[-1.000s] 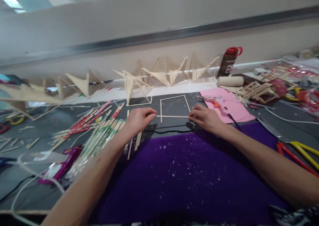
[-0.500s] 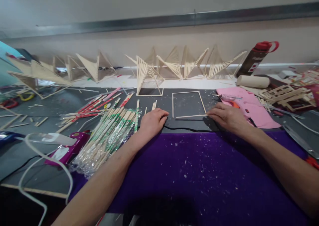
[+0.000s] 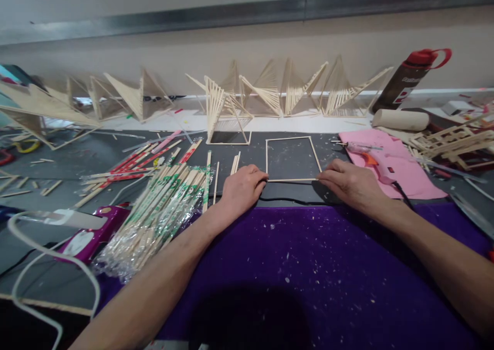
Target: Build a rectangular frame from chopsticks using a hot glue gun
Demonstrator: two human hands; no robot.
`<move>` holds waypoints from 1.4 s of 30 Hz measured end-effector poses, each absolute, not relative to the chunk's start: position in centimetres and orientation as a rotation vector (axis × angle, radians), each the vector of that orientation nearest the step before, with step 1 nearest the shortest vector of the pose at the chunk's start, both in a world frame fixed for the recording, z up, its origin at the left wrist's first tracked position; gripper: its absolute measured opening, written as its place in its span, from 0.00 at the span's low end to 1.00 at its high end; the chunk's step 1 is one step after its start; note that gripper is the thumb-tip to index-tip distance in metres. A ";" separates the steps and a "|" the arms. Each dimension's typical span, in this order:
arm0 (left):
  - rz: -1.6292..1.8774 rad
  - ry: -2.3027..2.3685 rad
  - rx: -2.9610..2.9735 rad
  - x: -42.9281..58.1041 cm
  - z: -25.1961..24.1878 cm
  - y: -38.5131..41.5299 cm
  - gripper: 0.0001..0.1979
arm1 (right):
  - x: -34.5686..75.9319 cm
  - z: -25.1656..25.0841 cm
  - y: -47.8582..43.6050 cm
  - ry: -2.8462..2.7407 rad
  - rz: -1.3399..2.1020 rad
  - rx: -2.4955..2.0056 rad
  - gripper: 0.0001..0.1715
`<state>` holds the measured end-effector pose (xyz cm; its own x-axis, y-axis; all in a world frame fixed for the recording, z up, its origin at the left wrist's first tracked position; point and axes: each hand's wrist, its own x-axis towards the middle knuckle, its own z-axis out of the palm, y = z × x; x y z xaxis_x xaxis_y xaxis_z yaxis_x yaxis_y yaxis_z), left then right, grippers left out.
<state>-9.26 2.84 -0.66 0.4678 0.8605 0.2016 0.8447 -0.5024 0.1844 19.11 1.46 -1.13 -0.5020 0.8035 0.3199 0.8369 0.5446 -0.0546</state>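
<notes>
A square frame of thin wooden sticks [image 3: 267, 157] lies flat on the grey work surface. Its near stick [image 3: 292, 180] spans between my two hands. My left hand [image 3: 244, 188] is closed, thumb and fingers pinching at the near left corner. At the near right corner, my right hand [image 3: 345, 184] pinches the stick's other end. The fingertips partly cover both corners. Several loose short sticks [image 3: 234, 163] lie just left of the frame. A glue gun [image 3: 380, 165] rests on a pink cloth [image 3: 420, 182] beyond my right hand.
Plastic-wrapped chopsticks [image 3: 154, 221] lie beside my left forearm, near a magenta device [image 3: 83, 242] and a white cable [image 3: 23, 283]. Stick models [image 3: 218, 105] stand along the wall. A bottle [image 3: 405, 82] stands at back right. Purple cloth [image 3: 285, 252] covers the near edge.
The near stick's left end has met the left side stick, closing the square's outline. My left hand has come to that corner. My right hand stays at the right corner; the view has shifted slightly.
</notes>
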 end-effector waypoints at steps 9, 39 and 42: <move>0.436 1.558 2.646 -9.4 -0.9 2.9 0.12 | 19.1 -1.4 1.5 -2.480 -0.125 -1.360 0.19; 0.437 1.562 2.656 -9.2 -0.7 3.4 0.12 | 18.2 -1.8 1.5 -2.467 -0.168 -1.422 0.15; 0.460 1.578 2.650 -9.3 -0.3 3.4 0.12 | 18.3 -1.7 1.5 -2.469 -0.160 -1.418 0.14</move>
